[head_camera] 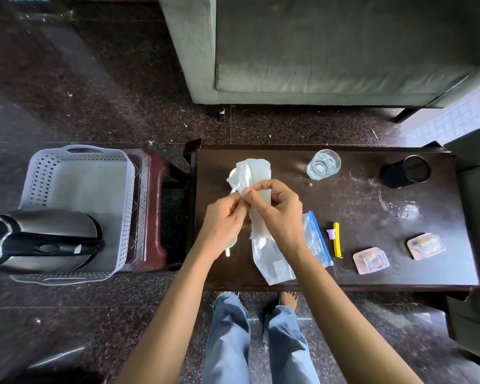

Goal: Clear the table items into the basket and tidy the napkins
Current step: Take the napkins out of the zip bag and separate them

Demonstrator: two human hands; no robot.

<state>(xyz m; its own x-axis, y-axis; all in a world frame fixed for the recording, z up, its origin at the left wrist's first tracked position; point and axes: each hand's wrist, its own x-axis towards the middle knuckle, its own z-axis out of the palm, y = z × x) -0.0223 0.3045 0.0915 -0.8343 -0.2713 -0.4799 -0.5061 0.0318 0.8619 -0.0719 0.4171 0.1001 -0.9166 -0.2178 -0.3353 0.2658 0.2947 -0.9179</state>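
Both hands hold a white paper napkin (249,173) above the left part of the dark table (358,275). My left hand (224,217) pinches its lower left side and my right hand (275,209) grips it from the right, thumbs meeting at the middle. Under the hands lies a clear zip bag (313,239) with a blue seal strip and more white paper inside. A white perforated basket (78,189) sits on a maroon stool to the left, with a steel kettle (39,236) lying in its near end.
On the table stand a water glass (323,164) and a black mesh cup (407,171). A yellow clip with a purple cap (336,239) and two small pink-lidded boxes (370,260) (425,245) lie at the right. A green sofa (330,51) stands beyond the table.
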